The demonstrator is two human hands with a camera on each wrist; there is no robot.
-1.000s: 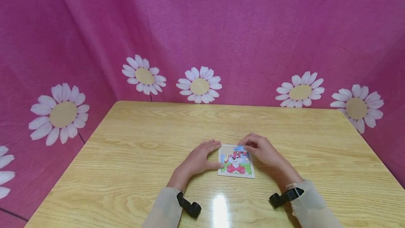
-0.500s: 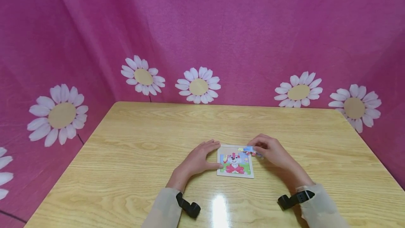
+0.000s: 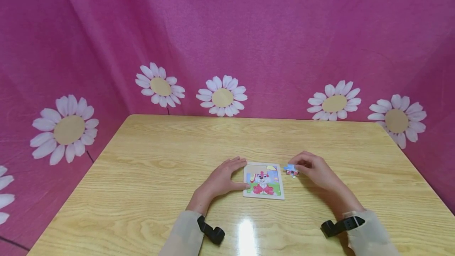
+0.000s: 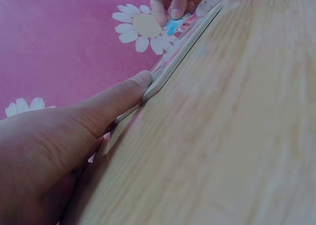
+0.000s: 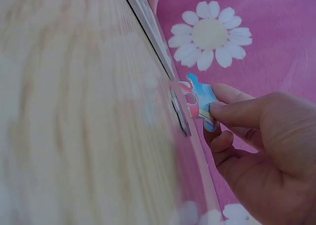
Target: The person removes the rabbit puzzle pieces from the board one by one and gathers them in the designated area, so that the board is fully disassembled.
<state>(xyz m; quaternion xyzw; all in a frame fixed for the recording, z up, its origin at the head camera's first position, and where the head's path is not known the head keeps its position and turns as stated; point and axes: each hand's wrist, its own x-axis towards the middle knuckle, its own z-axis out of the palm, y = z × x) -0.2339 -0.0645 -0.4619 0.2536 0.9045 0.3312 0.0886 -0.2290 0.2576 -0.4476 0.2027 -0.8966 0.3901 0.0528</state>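
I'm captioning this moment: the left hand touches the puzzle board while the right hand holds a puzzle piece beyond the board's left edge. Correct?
Not quite: the left hand touches the puzzle board, but the head view shows the right hand holding the puzzle piece beyond the board's right edge, not left.

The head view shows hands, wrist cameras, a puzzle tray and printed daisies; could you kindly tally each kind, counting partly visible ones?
Hands: 2
Black wrist cameras: 2
Puzzle tray: 1
Printed daisies: 6, one cut off at the left edge
Total: 11
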